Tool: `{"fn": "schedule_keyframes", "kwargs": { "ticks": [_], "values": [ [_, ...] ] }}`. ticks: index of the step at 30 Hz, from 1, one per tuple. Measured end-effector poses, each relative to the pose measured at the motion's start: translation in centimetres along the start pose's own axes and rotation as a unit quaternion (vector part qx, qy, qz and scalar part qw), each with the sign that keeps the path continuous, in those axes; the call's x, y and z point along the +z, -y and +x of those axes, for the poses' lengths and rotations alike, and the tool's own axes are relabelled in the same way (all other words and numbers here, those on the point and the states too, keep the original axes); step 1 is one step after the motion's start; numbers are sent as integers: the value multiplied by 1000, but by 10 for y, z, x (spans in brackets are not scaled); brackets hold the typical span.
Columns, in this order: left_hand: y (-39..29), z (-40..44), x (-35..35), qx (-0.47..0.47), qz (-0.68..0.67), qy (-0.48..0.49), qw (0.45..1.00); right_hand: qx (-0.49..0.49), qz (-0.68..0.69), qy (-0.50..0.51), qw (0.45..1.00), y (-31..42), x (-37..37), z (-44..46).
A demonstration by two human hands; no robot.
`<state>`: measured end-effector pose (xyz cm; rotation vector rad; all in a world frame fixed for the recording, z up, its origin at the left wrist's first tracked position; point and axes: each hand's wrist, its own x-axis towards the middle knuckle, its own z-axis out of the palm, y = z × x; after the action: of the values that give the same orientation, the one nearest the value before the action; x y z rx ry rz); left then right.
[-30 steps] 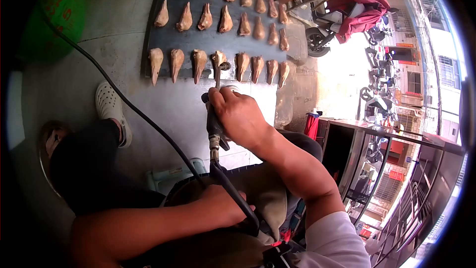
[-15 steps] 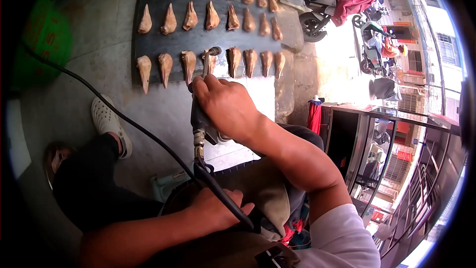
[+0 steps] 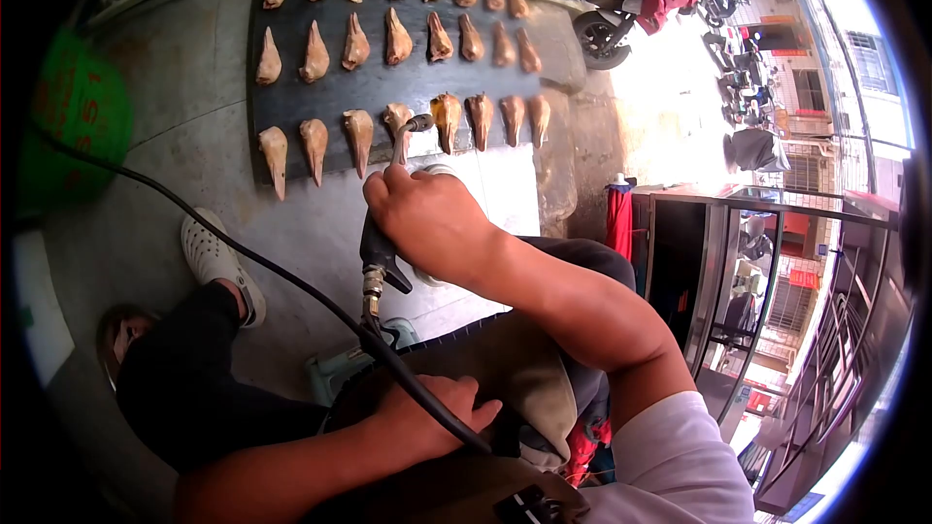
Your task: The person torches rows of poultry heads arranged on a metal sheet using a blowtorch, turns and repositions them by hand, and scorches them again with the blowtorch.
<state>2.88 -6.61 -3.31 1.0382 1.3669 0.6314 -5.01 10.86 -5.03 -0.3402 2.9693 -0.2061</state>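
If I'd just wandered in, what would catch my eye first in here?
Most likely the three neat rows of meat-like pieces on a dark board, top centre. Next, the black hose-fed tool in the right hand, mid-picture, its tip lined up with the nearest row. Then the round green thing with red lettering, towards the left edge.

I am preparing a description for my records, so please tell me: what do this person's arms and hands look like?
The right hand and left hand are bare, with no gloves, rings or watch to be seen. A white sleeve covers part of the right arm and ends above the elbow. The left arm shows bare, with no sleeve in view.
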Motion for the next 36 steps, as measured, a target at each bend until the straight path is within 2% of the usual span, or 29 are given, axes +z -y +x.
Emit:
{"fn": "schedule_keyframes", "kwargs": {
  "ticks": [9, 18, 29, 36],
  "values": [
    [0, -2, -2, 4, -1, -20, 1000, 2, 9, 31, 999, -2, -2, 1],
    [0, -1, -3, 6, -7, -20, 1000, 10, 3, -14, 1000, -8, 0, 6],
    [1, 0, 1, 30, 23, -65, 997, 26, -3, -37, 999, -15, -3, 6],
    [0, 0, 0, 14, 20, -59, 998, 35, 13, -36, 999, -16, -5, 6]
  ]
}}
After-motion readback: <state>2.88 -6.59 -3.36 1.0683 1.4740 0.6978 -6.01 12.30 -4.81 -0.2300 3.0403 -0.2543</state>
